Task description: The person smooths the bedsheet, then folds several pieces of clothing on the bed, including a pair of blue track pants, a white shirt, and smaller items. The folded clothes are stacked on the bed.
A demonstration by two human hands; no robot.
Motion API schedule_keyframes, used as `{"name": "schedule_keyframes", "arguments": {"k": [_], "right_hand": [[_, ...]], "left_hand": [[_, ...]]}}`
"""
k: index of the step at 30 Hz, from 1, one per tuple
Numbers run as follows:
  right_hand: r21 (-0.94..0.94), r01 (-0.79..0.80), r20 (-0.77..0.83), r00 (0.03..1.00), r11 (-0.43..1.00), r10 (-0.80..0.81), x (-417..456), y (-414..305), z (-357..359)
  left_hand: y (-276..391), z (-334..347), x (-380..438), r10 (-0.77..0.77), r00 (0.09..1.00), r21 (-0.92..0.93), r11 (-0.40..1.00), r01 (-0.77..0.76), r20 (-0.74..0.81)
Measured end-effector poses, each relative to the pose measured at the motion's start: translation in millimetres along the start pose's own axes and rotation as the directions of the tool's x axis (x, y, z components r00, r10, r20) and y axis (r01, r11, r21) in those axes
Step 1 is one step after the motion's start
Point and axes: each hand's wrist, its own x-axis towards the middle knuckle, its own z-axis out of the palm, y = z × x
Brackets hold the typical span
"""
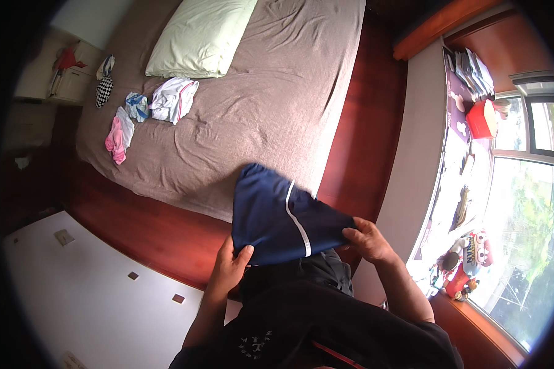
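A navy blue garment with a white stripe (267,217), which looks like a pair of shorts, is stretched between my hands in front of my body. My left hand (231,263) pinches its lower left corner, thumb on top. The right corner is gripped by my right hand (369,240). The garment's gathered upper edge overlaps the near edge of the bed (258,129) in this view. Farther back on the bed lie a white garment with red trim (173,99), a blue and white cloth (137,106), a pink cloth (115,140) beside a white one (126,127), and a black-and-white checked cloth (104,91).
A pale green pillow (203,37) rests at the top of the bed. To the right runs a windowsill (448,184) with books (473,74), a red box (481,119) and several toys (461,263). A white surface with small dark fittings (106,295) is at the lower left.
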Motion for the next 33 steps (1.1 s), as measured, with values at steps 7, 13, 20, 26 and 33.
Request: {"name": "schedule_keyframes", "arguments": {"k": [7,13,20,26,33], "right_hand": [[-0.271,0.221,-0.036,0.97,0.937,-0.239,58.0,-55.5,-17.7],[0.035,0.117,-0.136,0.984,0.993,-0.111,248.0,-54.8,-42.1],[0.074,0.143,-0.298,0.948,0.987,-0.115,372.1,-76.7,-31.3],[-0.17,0.166,-0.286,0.935,0.971,-0.21,345.8,-100.2,-49.6],[-0.27,0.093,-0.243,0.957,0.958,-0.161,296.8,54.9,-87.5]], "left_hand": [[35.2,6.8,59.5,-0.261,0.944,-0.378,0.91,0.171,-0.201],[-48.5,-15.5,247.7,-0.389,0.91,-0.586,0.774,0.241,-0.14],[-81.0,-32.1,387.9,-0.399,0.875,-0.404,0.874,0.271,-0.276],[-48.3,-28.9,352.7,-0.314,0.923,-0.351,0.909,0.224,-0.224],[-150.3,4.9,226.5,-0.427,0.896,-0.249,0.887,0.388,-0.124]]}}
